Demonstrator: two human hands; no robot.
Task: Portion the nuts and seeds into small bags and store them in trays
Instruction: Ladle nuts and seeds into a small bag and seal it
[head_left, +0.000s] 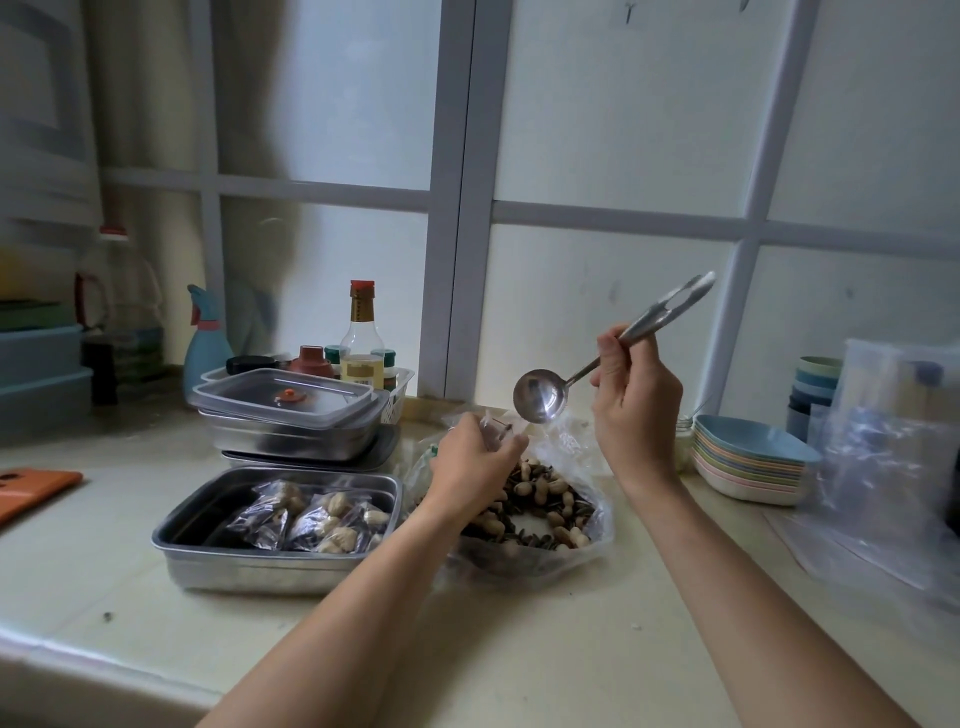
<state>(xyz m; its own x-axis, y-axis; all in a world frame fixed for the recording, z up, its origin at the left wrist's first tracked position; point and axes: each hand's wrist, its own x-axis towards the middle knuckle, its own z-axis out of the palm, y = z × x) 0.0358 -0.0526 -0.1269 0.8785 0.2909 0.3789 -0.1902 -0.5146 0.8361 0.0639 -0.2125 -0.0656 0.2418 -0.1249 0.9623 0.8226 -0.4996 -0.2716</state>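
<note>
My right hand (631, 402) grips the handle of a steel ladle (540, 396), whose empty bowl hangs tilted just above a small clear bag (496, 427). My left hand (472, 470) pinches that small bag at its mouth, over a large open plastic bag of peanuts and dark seeds (535, 512) lying on the counter. Left of it stands an open steel tray (208, 519) with several filled small bags (311, 517) inside.
Behind the open tray is a stack of lidded steel trays (291, 415), then a basket of bottles (363, 353). Pastel plates (748, 462), stacked cups (815, 384) and clear plastic bags (893, 457) sit at the right. An orange object (31, 491) lies far left.
</note>
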